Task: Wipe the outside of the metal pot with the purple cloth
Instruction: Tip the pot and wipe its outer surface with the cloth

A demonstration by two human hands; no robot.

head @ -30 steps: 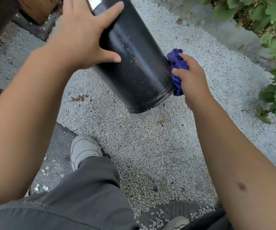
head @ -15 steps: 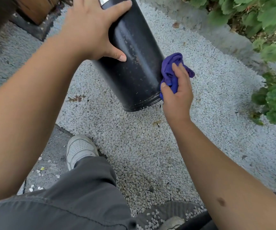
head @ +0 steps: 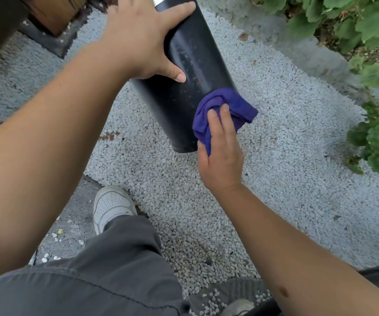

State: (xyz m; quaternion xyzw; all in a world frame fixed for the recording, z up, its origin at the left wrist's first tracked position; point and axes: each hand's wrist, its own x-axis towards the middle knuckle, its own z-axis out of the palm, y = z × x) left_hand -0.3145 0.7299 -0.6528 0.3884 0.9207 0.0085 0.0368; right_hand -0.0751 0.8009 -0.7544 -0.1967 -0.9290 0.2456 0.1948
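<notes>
So the right hand (head: 221, 153) has the purple cloth (head: 223, 110) bunched up under its fingers (head: 215, 124), thumb tucked under one edge, basically gripping the wad and pressing it flat against the lower side of the metal pot (head: 193, 71). The cloth sits right near the pot's bottom rim and a bit of it flops out to the right, off the pot.

The left hand (head: 138, 37) is up higher on the same pot, fingers spread wide across the wall with the thumb wrapped round the near side, so it's clamping the thing in place. You can't see the fingers on the far side.

The pot itself is a tall black cylinder, tilted, bottom end pointing down toward the camera and held up off the ground. There's a shiny silver band at the top edge of the shot, and the black surface looks dusty and speckled down the middle.

Under all that is a bed of small white gravel (head: 275, 179). A white sneaker (head: 112, 206) and grey trouser leg (head: 106, 270) sit lower left on a patch of concrete, green leafy plants (head: 366, 30) run along the right side, and there's a wooden box (head: 56, 12) top left.
</notes>
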